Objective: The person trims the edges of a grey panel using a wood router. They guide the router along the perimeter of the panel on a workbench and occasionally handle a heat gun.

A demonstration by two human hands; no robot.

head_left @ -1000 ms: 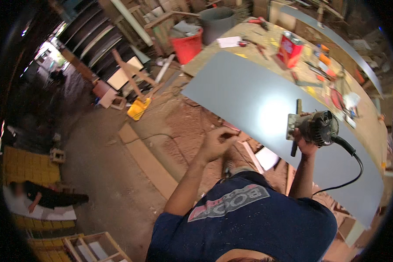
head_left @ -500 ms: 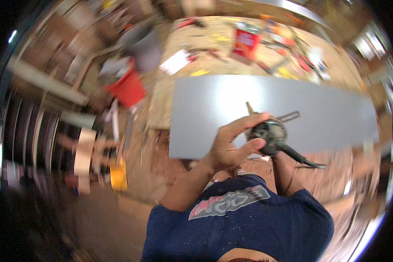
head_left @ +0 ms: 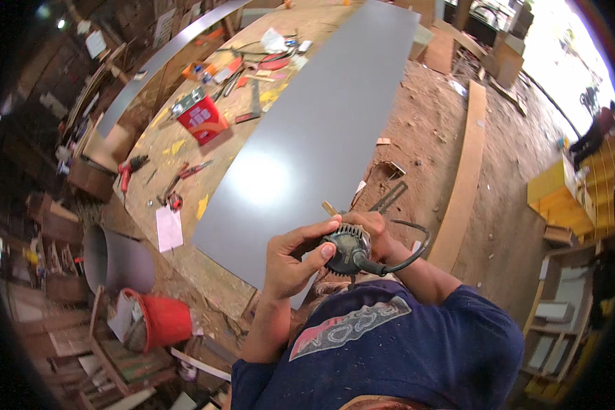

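Note:
Both hands hold a corded trim router [head_left: 350,250] close to my chest, its round, black vented end facing up. My left hand [head_left: 287,263] pinches that end, thumb on top and fingers along the far side. Wrapped round the body from the right, my right hand [head_left: 374,229] is partly hidden by the tool. A slotted metal guide arm [head_left: 389,197] sticks out beyond the right hand, and a brass-coloured piece [head_left: 329,208] points out near the left fingertips. The black cord [head_left: 417,254] loops to the right. Beneath and beyond lies a long grey panel [head_left: 328,96].
On the wooden worktable [head_left: 140,205] are a red can [head_left: 203,119], a red drill [head_left: 128,171], pliers [head_left: 197,169] and a paper sheet [head_left: 169,229]. A red bucket [head_left: 165,320] stands at lower left. A long board [head_left: 463,174] lies on the dirt floor; a person [head_left: 594,130] is far right.
My view has swung to the right, so the panel now runs away from me rather than across. Both hands keep hold of the trim router, which has shifted left in view.

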